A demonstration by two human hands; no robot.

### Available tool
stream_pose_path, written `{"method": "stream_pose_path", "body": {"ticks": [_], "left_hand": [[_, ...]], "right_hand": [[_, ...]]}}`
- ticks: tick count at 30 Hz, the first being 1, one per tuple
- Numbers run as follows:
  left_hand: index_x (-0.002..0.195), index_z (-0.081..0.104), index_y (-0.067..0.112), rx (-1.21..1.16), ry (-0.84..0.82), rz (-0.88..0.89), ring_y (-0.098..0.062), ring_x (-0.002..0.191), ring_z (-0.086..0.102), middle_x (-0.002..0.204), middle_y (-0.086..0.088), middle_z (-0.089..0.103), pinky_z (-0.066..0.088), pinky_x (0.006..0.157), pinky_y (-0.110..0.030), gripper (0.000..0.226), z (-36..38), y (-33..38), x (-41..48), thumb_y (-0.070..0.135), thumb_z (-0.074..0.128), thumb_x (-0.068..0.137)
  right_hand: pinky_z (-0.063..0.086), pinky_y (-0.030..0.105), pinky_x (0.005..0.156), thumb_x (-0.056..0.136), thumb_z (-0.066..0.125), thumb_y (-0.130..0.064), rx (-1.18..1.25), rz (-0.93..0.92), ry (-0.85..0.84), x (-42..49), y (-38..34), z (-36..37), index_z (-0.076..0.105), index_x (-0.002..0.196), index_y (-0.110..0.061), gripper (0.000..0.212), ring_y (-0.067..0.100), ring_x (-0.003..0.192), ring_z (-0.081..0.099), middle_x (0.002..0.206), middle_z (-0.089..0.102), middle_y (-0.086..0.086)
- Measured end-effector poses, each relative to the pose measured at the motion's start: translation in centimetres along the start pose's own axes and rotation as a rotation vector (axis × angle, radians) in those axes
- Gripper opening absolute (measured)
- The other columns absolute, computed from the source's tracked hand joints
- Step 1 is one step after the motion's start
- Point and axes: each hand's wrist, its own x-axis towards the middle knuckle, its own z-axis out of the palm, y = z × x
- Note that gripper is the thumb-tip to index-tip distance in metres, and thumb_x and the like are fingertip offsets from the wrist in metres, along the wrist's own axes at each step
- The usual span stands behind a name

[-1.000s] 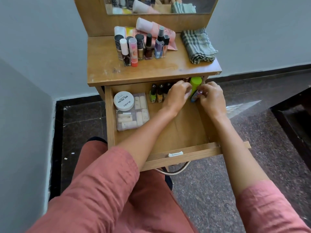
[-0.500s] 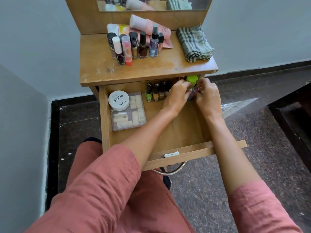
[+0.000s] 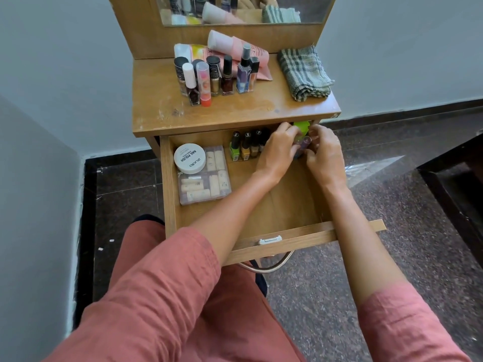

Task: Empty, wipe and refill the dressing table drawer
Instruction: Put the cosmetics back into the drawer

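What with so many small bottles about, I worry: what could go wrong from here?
The left hand works right beside the upright nail polish bottles; a nudge could topple them. The small purple bottle, pinched by the right hand near the green-capped bottle, could slip and fall.

drawer (image 3: 274, 205): matt wood | handle (image 3: 270, 240): shiny metal | towel (image 3: 303, 71): woven checked cloth

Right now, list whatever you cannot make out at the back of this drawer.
- Head view, the small purple item: the right hand and left hand cover most of it, so it cannot be named.
- The green-capped container: its body is hidden behind the left hand.
- The nail polish row: its right end is behind the left hand, so the count is unclear.
- The mirror: cut off by the top edge.
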Motion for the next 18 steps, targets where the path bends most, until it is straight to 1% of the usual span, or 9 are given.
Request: {"method": "stream_pose_path", "body": {"ticks": [3, 7, 8, 10, 12, 14, 15, 16, 18], "left_hand": [[0.098, 0.064, 0.000, -0.005, 0.087, 0.085, -0.026, 0.090, 0.062, 0.100, -0.013, 0.062, 0.052, 0.079, -0.036, 0.017, -1.2, 0.3, -0.6, 0.002, 0.062, 0.082], [0.089, 0.065, 0.003, 0.034, 0.352, 0.201, -0.022, 0.083, 0.062, 0.088, -0.011, 0.065, 0.043, 0.078, -0.016, 0.008, -4.9, 0.2, -1.0, 0.004, 0.061, 0.082], [0.088, 0.065, 0.003, 0.043, 0.421, 0.216, -0.021, 0.083, 0.061, 0.087, -0.010, 0.065, 0.041, 0.080, -0.015, 0.008, -6.2, 0.0, -1.0, 0.004, 0.060, 0.082], [0.091, 0.064, 0.004, 0.062, 0.544, 0.214, -0.021, 0.086, 0.059, 0.089, -0.008, 0.064, 0.042, 0.084, -0.018, 0.010, -8.7, -0.5, -0.7, 0.008, 0.057, 0.084], [0.096, 0.063, 0.006, 0.098, 0.637, 0.163, -0.017, 0.092, 0.056, 0.095, -0.007, 0.062, 0.039, 0.088, -0.014, 0.015, -11.2, -1.2, -0.4, 0.012, 0.053, 0.086], [0.101, 0.062, 0.007, 0.146, 0.688, 0.099, -0.012, 0.098, 0.049, 0.103, -0.009, 0.060, 0.031, 0.087, -0.002, 0.019, -13.2, -1.9, -0.1, 0.012, 0.051, 0.087], [0.105, 0.062, 0.008, 0.156, 0.690, 0.071, -0.012, 0.100, 0.047, 0.108, -0.010, 0.058, 0.028, 0.086, 0.000, 0.022, -14.0, -2.2, 0.0, 0.013, 0.050, 0.087], [0.109, 0.061, 0.009, 0.157, 0.681, 0.044, -0.014, 0.103, 0.046, 0.112, -0.010, 0.056, 0.029, 0.085, -0.002, 0.025, -14.7, -2.5, 0.0, 0.014, 0.049, 0.088], [0.115, 0.059, 0.010, 0.152, 0.634, 0.005, -0.019, 0.108, 0.046, 0.118, -0.009, 0.053, 0.032, 0.086, -0.009, 0.029, -15.6, -3.1, 0.1, 0.015, 0.046, 0.089]], "right_hand": [[0.039, 0.033, 0.095, 0.077, 0.052, 0.008, 0.006, -0.012, 0.049, -0.2, -0.6, -0.3, 0.052, 0.117, 0.000, 0.040, 0.033, 0.107, 0.051, 0.114, 0.057, 0.019], [0.048, 0.038, 0.086, 0.075, 0.049, 0.008, 0.134, -0.107, 0.124, 0.1, -3.7, -0.5, 0.061, 0.100, 0.001, 0.029, 0.032, 0.092, 0.056, 0.100, 0.061, 0.018], [0.050, 0.032, 0.083, 0.076, 0.051, 0.007, 0.176, -0.134, 0.127, 0.3, -4.9, -0.5, 0.062, 0.097, 0.001, 0.025, 0.028, 0.088, 0.058, 0.098, 0.062, 0.016], [0.046, 0.010, 0.077, 0.079, 0.056, 0.004, 0.249, -0.190, 0.114, 0.9, -7.6, -0.6, 0.064, 0.096, 0.000, 0.019, 0.015, 0.081, 0.056, 0.094, 0.060, 0.008], [0.044, 0.004, 0.072, 0.080, 0.061, -0.001, 0.305, -0.265, 0.080, 1.7, -10.7, -0.5, 0.065, 0.099, -0.002, 0.019, 0.008, 0.079, 0.054, 0.095, 0.058, 0.003], [0.046, 0.009, 0.076, 0.079, 0.063, -0.005, 0.333, -0.338, 0.053, 2.6, -13.4, -0.4, 0.065, 0.104, -0.004, 0.025, 0.005, 0.082, 0.053, 0.100, 0.061, 0.006], [0.044, 0.006, 0.078, 0.079, 0.063, -0.005, 0.340, -0.362, 0.043, 3.0, -14.5, -0.3, 0.064, 0.107, -0.005, 0.028, 0.001, 0.083, 0.050, 0.103, 0.061, 0.007], [0.037, 0.000, 0.080, 0.079, 0.061, -0.004, 0.330, -0.383, 0.035, 3.4, -15.6, -0.3, 0.063, 0.110, -0.005, 0.031, -0.001, 0.085, 0.046, 0.106, 0.060, 0.008], [0.025, -0.007, 0.081, 0.082, 0.058, -0.005, 0.262, -0.413, 0.021, 4.0, -17.0, -0.1, 0.061, 0.115, -0.005, 0.034, 0.005, 0.096, 0.045, 0.111, 0.059, 0.010]]}}
